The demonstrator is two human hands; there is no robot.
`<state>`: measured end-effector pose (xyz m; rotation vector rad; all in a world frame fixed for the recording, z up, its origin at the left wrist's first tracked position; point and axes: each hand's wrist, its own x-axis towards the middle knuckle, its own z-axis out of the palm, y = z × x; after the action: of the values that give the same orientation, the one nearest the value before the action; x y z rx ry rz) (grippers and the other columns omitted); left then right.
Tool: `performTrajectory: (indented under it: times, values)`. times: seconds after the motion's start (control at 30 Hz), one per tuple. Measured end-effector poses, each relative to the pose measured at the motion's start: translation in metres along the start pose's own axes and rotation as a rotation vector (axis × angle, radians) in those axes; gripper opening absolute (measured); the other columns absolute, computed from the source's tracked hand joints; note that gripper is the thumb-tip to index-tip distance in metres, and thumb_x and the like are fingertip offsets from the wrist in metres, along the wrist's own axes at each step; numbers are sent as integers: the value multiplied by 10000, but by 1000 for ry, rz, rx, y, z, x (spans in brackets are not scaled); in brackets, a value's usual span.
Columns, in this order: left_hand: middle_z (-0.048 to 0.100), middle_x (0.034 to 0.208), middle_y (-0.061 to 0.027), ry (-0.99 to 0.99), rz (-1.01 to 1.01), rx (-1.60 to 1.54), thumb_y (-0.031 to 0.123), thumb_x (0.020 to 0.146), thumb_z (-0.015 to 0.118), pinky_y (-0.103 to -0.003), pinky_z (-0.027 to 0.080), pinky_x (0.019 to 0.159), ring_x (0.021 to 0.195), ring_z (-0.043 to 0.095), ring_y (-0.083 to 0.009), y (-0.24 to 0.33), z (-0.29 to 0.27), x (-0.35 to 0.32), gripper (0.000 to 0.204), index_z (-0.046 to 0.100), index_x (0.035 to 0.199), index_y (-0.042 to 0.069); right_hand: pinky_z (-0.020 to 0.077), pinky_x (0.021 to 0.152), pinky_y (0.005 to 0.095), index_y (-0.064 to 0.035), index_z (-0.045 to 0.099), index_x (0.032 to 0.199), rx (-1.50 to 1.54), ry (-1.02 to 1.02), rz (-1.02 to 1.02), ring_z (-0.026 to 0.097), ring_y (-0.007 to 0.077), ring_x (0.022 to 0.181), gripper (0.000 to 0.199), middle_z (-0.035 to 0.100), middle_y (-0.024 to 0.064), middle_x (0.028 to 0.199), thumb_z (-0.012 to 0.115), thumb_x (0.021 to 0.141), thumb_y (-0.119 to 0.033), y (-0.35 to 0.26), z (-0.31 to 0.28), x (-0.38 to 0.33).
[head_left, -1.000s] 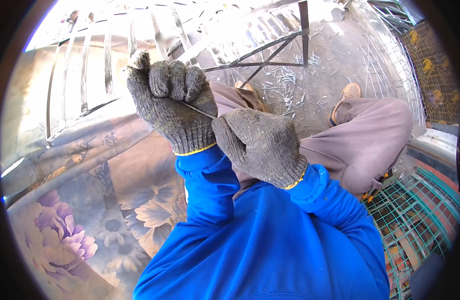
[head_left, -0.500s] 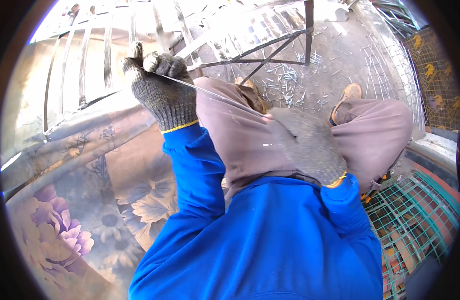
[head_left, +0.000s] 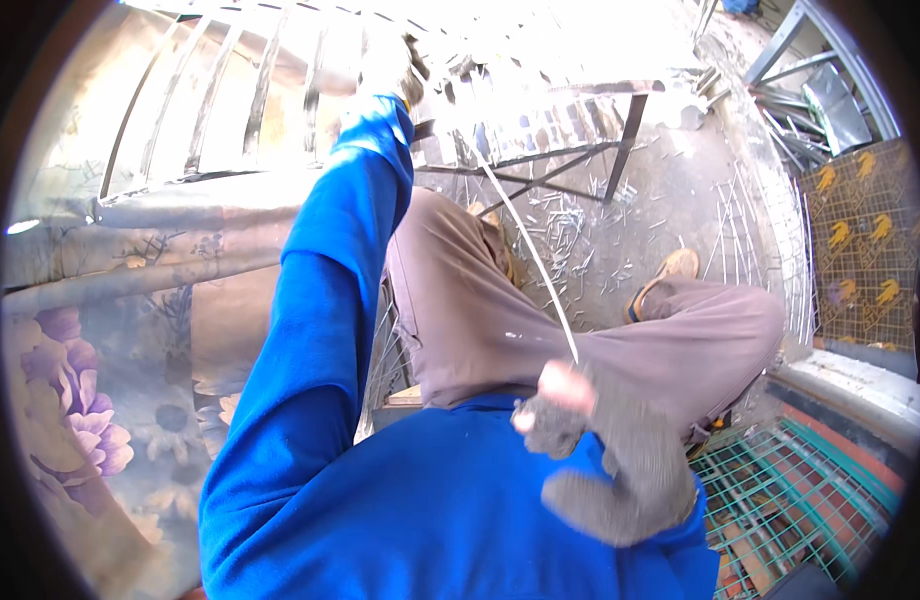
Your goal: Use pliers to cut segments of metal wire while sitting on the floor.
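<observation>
My right hand point(head_left: 630, 460), in a grey knit glove with bare fingertips, is low in front of my blue top, slightly blurred. Its fingers are closed at the near end of a thin pale metal rod point(head_left: 533, 245). The rod slants away over my knee, and its far end fades into glare beside a dark metal stand point(head_left: 620, 150). My left hand point(head_left: 408, 72), also gloved, reaches far forward at the end of a stretched arm. Strong light washes out its fingers, so its grip and anything in it cannot be made out. It is nearest to the slatted metal rack.
The slatted metal rack point(head_left: 265, 85) and flower-patterned cloth point(head_left: 170, 400) lie to the left. Cut metal pieces point(head_left: 570, 235) litter the floor between my feet. Wire mesh point(head_left: 735, 235), a patterned panel point(head_left: 865, 245) and a green grid point(head_left: 790, 490) are on the right.
My left hand has moved forward and a little right, into the glare. My right hand has come back toward my body. The rod now slants steeply forward instead of lying between both hands.
</observation>
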<state>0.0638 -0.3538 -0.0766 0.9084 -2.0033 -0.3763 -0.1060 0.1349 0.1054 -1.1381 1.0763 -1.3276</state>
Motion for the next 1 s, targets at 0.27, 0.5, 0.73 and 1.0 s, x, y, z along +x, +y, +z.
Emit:
performTrajectory:
  times: [0.27, 0.5, 0.73, 1.0]
  values:
    - [514, 647, 50, 20, 28, 52, 296, 1042, 556, -213, 397, 475, 524, 473, -69, -3, 17, -2, 229, 560, 876, 139, 552, 811, 396, 18, 600, 1281, -658, 303, -277, 698, 314, 904, 388, 694, 204, 1098, 660, 905, -60, -4, -9, 36]
    - [506, 640, 48, 35, 53, 64, 289, 1043, 551, -215, 397, 472, 518, 468, -71, -7, 28, -8, 233, 555, 865, 140, 526, 849, 466, -25, 625, 1280, -1021, 297, 44, 661, 400, 1002, 395, 683, 197, 1126, 686, 947, -228, 60, -22, 42]
    - [498, 632, 45, 35, 61, 59, 282, 1045, 545, -217, 398, 469, 512, 463, -74, -6, 33, -12, 237, 550, 854, 141, 548, 803, 430, -21, 649, 1236, -718, 332, 115, 688, 381, 930, 292, 700, 201, 1052, 646, 973, -149, 83, -5, 38]
    - [488, 624, 43, 34, 73, 67, 274, 1046, 539, -219, 399, 465, 505, 457, -77, -7, 32, -10, 244, 543, 841, 143, 549, 818, 299, 71, 392, 1501, -269, 191, 130, 667, 151, 912, 703, 697, 144, 1055, 732, 904, -78, 14, 13, 37]
